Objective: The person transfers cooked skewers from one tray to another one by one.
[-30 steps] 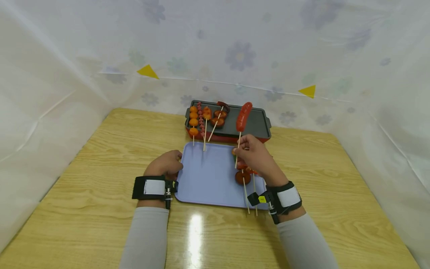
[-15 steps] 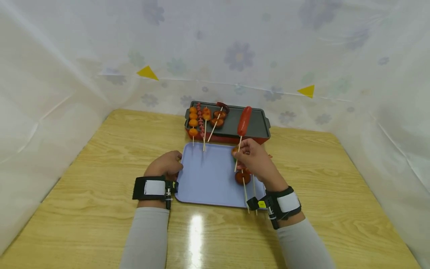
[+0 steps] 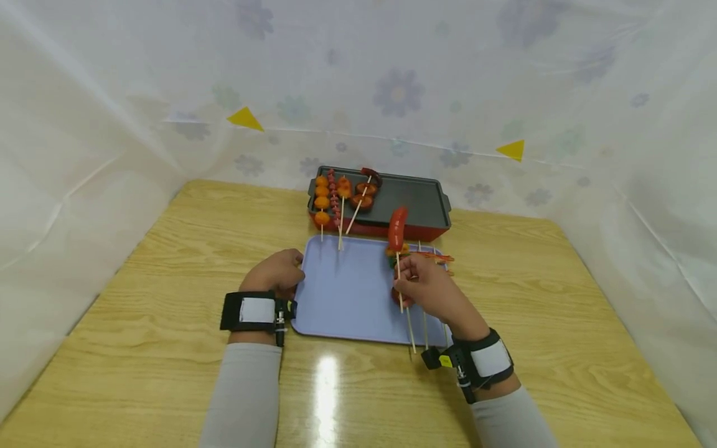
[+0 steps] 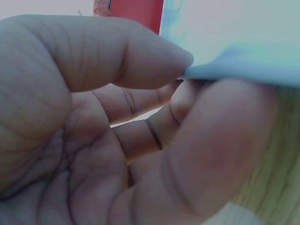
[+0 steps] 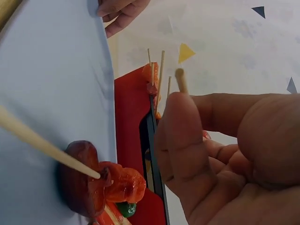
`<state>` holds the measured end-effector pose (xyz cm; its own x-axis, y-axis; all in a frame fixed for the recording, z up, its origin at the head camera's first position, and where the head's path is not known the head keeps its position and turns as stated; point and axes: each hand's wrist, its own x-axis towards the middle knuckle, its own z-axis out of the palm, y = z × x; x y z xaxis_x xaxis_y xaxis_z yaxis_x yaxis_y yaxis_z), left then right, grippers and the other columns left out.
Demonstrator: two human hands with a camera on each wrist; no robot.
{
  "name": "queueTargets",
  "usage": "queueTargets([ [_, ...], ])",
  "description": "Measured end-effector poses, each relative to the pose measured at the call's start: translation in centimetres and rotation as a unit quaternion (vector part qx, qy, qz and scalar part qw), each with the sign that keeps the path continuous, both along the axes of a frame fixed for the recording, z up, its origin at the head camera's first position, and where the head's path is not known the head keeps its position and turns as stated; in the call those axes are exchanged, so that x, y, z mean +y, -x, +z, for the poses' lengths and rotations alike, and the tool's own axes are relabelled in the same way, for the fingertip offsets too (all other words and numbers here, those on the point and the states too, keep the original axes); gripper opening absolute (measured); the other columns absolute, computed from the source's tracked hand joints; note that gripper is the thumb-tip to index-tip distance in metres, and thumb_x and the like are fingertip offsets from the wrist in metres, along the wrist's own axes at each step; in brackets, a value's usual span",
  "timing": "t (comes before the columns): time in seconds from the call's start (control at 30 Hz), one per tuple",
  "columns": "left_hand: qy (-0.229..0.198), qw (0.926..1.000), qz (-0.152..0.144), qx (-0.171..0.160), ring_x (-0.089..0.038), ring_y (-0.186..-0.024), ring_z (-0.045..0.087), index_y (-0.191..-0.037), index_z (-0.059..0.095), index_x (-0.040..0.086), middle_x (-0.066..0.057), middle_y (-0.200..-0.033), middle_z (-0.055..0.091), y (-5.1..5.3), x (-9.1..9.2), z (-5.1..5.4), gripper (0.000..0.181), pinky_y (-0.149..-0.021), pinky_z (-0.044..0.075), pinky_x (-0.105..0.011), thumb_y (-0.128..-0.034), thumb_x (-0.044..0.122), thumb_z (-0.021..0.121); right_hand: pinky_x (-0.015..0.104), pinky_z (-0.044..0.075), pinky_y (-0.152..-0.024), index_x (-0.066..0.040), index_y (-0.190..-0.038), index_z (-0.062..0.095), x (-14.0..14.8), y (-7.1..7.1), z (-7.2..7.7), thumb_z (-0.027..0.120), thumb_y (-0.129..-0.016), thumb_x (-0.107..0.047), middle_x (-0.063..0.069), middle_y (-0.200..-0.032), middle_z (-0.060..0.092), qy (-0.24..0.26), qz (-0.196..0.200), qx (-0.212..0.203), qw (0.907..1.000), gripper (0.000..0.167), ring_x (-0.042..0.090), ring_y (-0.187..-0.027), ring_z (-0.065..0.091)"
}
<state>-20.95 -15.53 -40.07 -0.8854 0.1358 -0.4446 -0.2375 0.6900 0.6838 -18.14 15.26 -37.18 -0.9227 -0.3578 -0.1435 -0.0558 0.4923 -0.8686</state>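
Observation:
In the head view my right hand (image 3: 428, 289) pinches the stick of a sausage skewer (image 3: 397, 230), its red sausage pointing up and away over the right part of a lavender tray (image 3: 347, 298). The stick's blunt end shows past my fingertips in the right wrist view. Below that hand, several skewers lie on the tray, among them one with a brown round piece (image 5: 79, 178) and orange-red chunks (image 5: 124, 183); the hand partly covers them. At the tray's left edge my left hand (image 3: 274, 272) grips the rim (image 4: 234, 72) between thumb and fingers.
Behind the tray stands a red grill with a dark plate (image 3: 414, 199). On its left half lie several skewers, including orange balls (image 3: 322, 203) and brown rounds (image 3: 362, 202). A floral plastic sheet (image 3: 398, 93) hangs around the wooden table (image 3: 168, 280).
My right hand has come down and toward me, bringing the sausage skewer from over the grill to over the tray's right side. The left hand stays on the tray rim.

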Motion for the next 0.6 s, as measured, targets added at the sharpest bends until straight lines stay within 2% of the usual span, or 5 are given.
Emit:
queueTargets([
  [0.2, 0.001, 1.0, -0.002, -0.008, -0.024, -0.073, 0.065, -0.148, 0.036, -0.005, -0.022, -0.123, 0.056, 0.0, 0.0, 0.0, 0.058, -0.061, 0.056, -0.033, -0.0924, 0.004, 0.049, 0.047, 0.057, -0.065, 0.007, -0.108, 0.054, -0.1, -0.3, -0.4, 0.061, -0.095, -0.002, 0.012, -0.077, 0.059, -0.018, 0.016, -0.009, 0.9997, 0.017, 0.022, -0.063, 0.062],
  [0.47, 0.001, 1.0, -0.009, -0.002, -0.023, -0.07, 0.064, -0.147, 0.036, -0.006, -0.02, -0.115, 0.06, 0.1, -0.1, 0.0, 0.057, -0.06, 0.055, -0.033, -0.092, 0.003, 0.048, 0.044, 0.055, -0.063, 0.001, -0.1, 0.056, -0.2, -0.3, -1.0, 0.059, -0.096, -0.002, 0.01, -0.072, 0.06, -0.047, 0.028, -0.01, 0.9985, 0.006, 0.021, -0.061, 0.061],
  [0.6, 0.003, 0.9999, -0.015, -0.002, -0.023, -0.071, 0.065, -0.148, 0.036, -0.006, -0.02, -0.115, 0.059, 0.2, -0.1, 0.0, 0.057, -0.06, 0.055, -0.033, -0.0926, 0.004, 0.048, 0.04, 0.053, -0.062, 0.004, -0.104, 0.057, -0.3, -0.3, -1.2, 0.057, -0.096, -0.001, 0.009, -0.073, 0.06, -0.049, 0.034, -0.007, 0.9982, 0.009, 0.021, -0.061, 0.06],
])
